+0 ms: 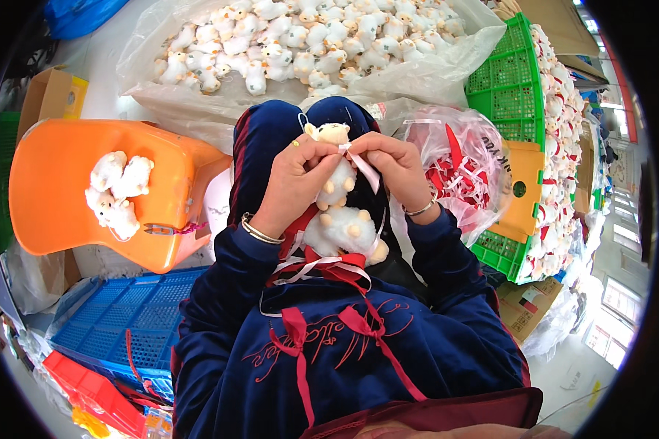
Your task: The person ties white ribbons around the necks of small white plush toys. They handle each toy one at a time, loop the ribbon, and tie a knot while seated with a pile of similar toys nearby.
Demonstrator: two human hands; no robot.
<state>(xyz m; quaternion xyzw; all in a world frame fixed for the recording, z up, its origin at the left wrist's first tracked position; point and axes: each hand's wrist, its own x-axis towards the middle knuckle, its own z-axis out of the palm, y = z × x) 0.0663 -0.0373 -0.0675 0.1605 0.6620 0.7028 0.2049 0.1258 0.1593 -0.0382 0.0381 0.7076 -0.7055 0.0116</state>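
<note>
Between my knees a small white plush animal (337,184) stands upright, with a cream head and a thin hanging loop. A white ribbon (365,174) runs around its neck. The fingertips of my left hand (294,174) pinch the ribbon at the front of the neck. My right hand (401,167) pinches it close by from the other side, and a ribbon tail hangs below. Another white plush animal (351,230) lies on my lap just under the first. Nearer to me, loose red and white ribbons (333,268) are heaped on my lap.
An orange plastic chair (44,190) at left bears several plush animals (121,183) and small snips (161,230). Ahead, a clear plastic sheet (447,77) holds many more. At right are a bag of red and white ribbons (458,175) and a green crate (501,88). A blue crate (117,314) stands lower left.
</note>
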